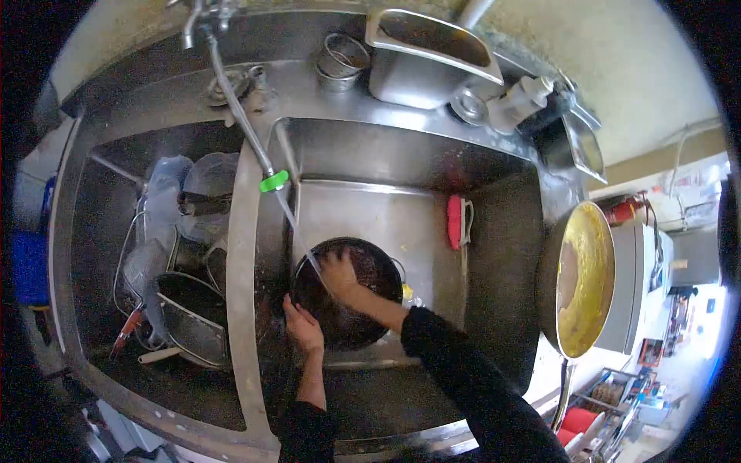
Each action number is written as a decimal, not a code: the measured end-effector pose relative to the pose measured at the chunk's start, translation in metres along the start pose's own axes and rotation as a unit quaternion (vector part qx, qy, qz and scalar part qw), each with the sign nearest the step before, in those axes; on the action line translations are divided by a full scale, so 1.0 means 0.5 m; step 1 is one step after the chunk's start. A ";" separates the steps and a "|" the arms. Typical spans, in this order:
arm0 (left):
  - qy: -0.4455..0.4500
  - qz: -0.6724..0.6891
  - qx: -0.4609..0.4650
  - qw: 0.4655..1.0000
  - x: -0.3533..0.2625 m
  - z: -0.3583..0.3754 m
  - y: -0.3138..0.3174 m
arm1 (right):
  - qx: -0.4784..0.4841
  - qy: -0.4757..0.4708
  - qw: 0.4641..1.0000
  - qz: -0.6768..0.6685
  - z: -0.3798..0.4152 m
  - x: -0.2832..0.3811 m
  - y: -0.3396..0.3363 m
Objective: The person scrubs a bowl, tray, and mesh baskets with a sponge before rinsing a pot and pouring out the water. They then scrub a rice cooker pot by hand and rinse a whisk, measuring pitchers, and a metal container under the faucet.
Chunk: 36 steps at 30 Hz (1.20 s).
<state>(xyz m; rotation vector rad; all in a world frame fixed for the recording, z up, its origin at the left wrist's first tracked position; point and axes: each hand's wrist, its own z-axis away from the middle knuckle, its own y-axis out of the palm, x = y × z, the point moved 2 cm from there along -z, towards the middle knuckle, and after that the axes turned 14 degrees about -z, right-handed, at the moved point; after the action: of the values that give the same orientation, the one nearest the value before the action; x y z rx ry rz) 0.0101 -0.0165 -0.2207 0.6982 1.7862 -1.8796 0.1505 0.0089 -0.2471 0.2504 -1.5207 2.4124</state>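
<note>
A dark round pan rests in the right sink basin, wet inside, with a thin loop handle at its right side. My left hand is closed on the pan's near-left rim. Inside the pan, my right hand reaches down to the bottom; its fingers are blurred, and whatever lies under them is hidden. A stream of water runs from the faucet pipe, with a green band near its end, into the pan beside my right hand.
A pink scrubber leans at the basin's right wall. Dishes and a pot fill the left basin. A yellow-smeared frying pan stands at right. A deep steel container and a squeeze bottle line the back ledge.
</note>
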 end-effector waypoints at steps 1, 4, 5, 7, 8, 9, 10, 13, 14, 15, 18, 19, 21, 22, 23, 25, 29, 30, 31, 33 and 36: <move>-0.068 0.071 0.024 0.995 0.002 0.005 0.002 | 0.092 0.085 0.987 -0.103 -0.004 -0.022 -0.058; -0.277 0.309 0.066 0.907 -0.015 0.004 0.003 | 0.150 0.188 0.937 -0.254 0.040 -0.090 -0.056; -0.326 0.374 0.069 0.865 -0.024 0.002 0.003 | 0.132 0.196 0.930 -0.283 0.063 -0.108 -0.037; -0.351 0.451 0.057 0.819 -0.027 0.003 0.003 | 0.017 0.167 0.911 -0.377 0.133 -0.101 0.004; -0.233 0.324 0.038 0.916 -0.022 0.004 -0.002 | -0.008 0.171 0.926 -0.336 0.163 -0.072 0.041; -0.109 0.182 0.017 0.977 -0.013 0.012 -0.001 | 0.013 0.180 0.914 -0.364 0.190 -0.029 0.050; -0.173 0.295 0.046 0.939 -0.009 0.010 0.006 | -0.017 0.186 0.937 -0.296 0.182 -0.001 0.063; -0.102 0.100 0.031 0.989 0.074 0.016 0.064 | -0.158 0.173 0.966 -0.113 0.114 0.046 0.128; -0.075 0.019 0.064 0.995 0.019 0.011 0.020 | -0.115 0.208 0.953 -0.189 0.093 0.033 0.124; -0.044 -0.060 0.093 0.993 -0.042 0.005 -0.029 | -0.065 0.240 0.933 -0.261 0.072 0.010 0.109; 0.046 -0.112 -0.016 0.992 -0.013 0.002 -0.005 | 0.010 0.324 0.850 -0.415 0.100 -0.025 0.113; -0.003 -0.109 0.028 0.994 0.006 0.008 0.007 | 0.015 0.279 0.874 -0.398 0.113 -0.024 0.120; -0.007 -0.072 0.038 0.997 -0.032 0.004 -0.025 | 0.018 0.113 0.948 -0.296 0.146 -0.007 0.151; -0.009 -0.053 0.045 0.998 -0.046 0.001 -0.036 | 0.018 -0.010 0.979 -0.205 0.153 0.002 0.169; 0.026 -0.060 0.003 0.998 -0.034 0.004 -0.030 | 0.009 -0.083 0.986 -0.142 0.149 0.017 0.140; 0.103 -0.071 -0.084 0.989 -0.001 0.004 -0.002 | -0.017 -0.225 0.974 -0.011 0.113 0.057 0.015; 0.062 -0.131 -0.062 0.987 -0.004 0.015 -0.010 | 0.047 0.038 0.996 -0.072 -0.039 -0.012 -0.008; 0.041 -0.130 -0.048 0.990 -0.001 0.020 -0.008 | 0.066 0.105 0.989 -0.085 -0.046 -0.021 -0.015; 0.023 -0.124 -0.038 0.991 -0.004 0.015 -0.002 | 0.052 0.177 0.970 -0.157 -0.040 -0.044 -0.031; -0.026 -0.050 -0.003 0.998 -0.009 0.013 0.000 | 0.068 0.231 0.948 -0.209 0.005 -0.065 -0.058; -0.104 0.064 0.048 0.991 -0.016 0.018 -0.007 | 0.120 0.244 0.929 -0.252 0.078 -0.093 -0.027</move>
<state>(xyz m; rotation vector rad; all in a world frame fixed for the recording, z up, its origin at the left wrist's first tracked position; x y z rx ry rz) 0.0138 -0.0253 -0.2126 0.6105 1.4958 -1.8878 0.1988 -0.0276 -0.2323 0.0636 -0.8209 2.0317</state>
